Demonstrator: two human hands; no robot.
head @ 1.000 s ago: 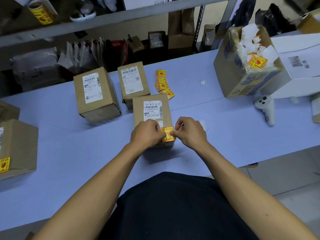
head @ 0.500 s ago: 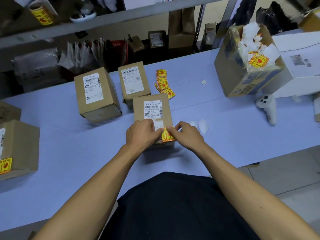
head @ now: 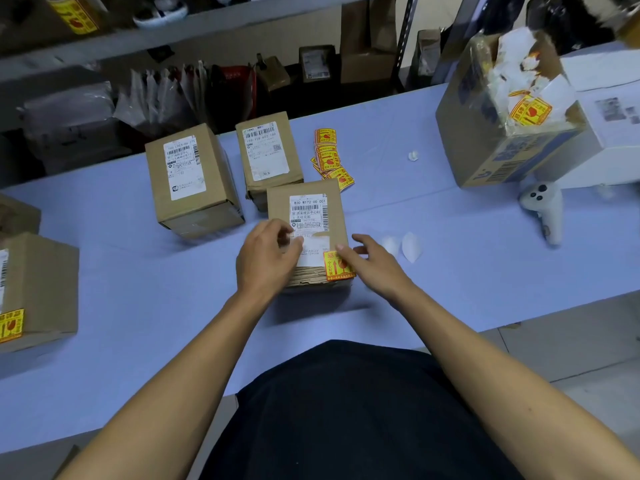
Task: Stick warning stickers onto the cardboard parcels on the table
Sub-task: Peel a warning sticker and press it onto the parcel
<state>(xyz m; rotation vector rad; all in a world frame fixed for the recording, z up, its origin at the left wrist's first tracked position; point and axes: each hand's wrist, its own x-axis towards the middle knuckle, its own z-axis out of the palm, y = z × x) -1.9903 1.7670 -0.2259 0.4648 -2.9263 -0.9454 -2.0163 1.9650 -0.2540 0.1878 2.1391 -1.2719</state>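
Both my hands loose on parcel [head: 306, 233]: left hand [head: 266, 259], right hand [head: 372, 265]. Sticker [head: 337, 266] upright, long axis 12-to-6.

A long cloth-covered table [head: 433, 216] runs left to right before metal shelving [head: 207, 26]. Nearest the person, at the middle, stands a small brown cardboard parcel [head: 306, 197], a yellow-and-red warning sticker [head: 337, 266] on its near right corner. The left hand [head: 265, 259] rests on its left side; the right hand [head: 372, 263] lies just beside its right edge, a finger touching the sticker. Behind it stand 2 more labelled cardboard parcels [head: 190, 178], side by side. Right of those lies a loose pile of warning stickers [head: 330, 159]. Far right sits an open cardboard box of backing scraps [head: 498, 109], a white handheld controller [head: 543, 207] before it. At the left edge stands another stickered cardboard parcel [head: 41, 289].
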